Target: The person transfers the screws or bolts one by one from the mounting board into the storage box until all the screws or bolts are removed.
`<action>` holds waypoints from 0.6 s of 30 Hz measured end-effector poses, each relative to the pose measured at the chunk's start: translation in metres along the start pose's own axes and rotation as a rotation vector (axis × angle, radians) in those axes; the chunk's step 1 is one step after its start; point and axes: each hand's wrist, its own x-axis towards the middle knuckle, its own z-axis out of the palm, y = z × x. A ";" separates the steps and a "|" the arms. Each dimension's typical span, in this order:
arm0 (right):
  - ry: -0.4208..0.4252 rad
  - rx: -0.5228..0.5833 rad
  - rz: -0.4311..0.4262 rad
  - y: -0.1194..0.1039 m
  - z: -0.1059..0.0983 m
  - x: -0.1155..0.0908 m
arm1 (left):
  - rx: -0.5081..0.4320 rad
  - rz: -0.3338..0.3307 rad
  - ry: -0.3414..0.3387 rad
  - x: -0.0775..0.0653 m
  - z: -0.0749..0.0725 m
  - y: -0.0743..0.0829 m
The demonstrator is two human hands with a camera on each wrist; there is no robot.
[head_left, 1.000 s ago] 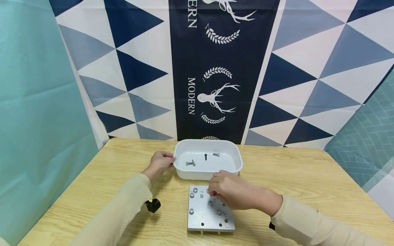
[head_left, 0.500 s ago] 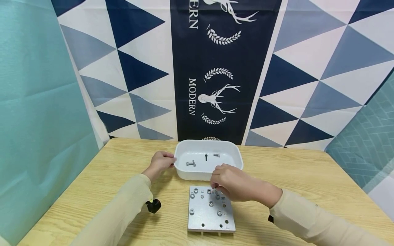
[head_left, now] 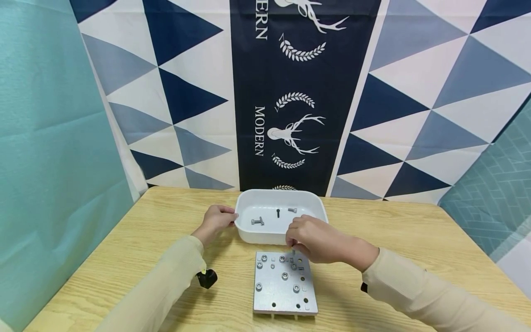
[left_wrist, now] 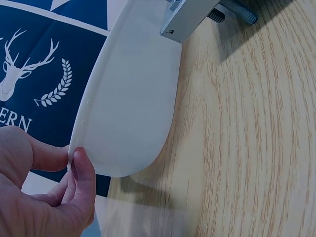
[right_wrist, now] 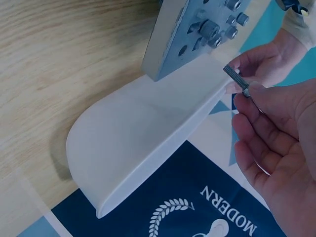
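My left hand (head_left: 216,219) pinches the left rim of a white plastic tray (head_left: 261,237), thumb and fingers on either side of the rim in the left wrist view. With thumb and index finger, my right hand (head_left: 313,237) holds a socket-head bolt (right_wrist: 236,78) by its head, the threaded shank pointing away from the fingertips. That hand is over the tray's front right edge, just beyond a silver metal plate (head_left: 274,294). Several bolts (head_left: 284,276) stand in the plate, and open holes show along its right side and front.
Inside the tray lie crossed silver bolts (head_left: 258,222), a black screw (head_left: 278,213) and another silver bolt (head_left: 292,210). The wooden table (head_left: 186,198) ends at a patterned cloth backdrop (head_left: 290,115). Bolt ends (left_wrist: 242,12) stick out beneath the plate.
My right hand has moved up and away from the plate toward the tray, the bolt in its fingers, uncovering the plate's far right corner. My left hand stays at the rim.
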 end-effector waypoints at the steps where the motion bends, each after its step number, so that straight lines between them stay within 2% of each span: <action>1: 0.000 0.002 0.002 0.001 0.000 0.000 | 0.001 -0.002 0.001 0.000 0.000 0.000; 18: 0.001 0.022 0.047 0.018 -0.004 0.006 | -0.002 0.005 -0.006 -0.003 0.000 0.002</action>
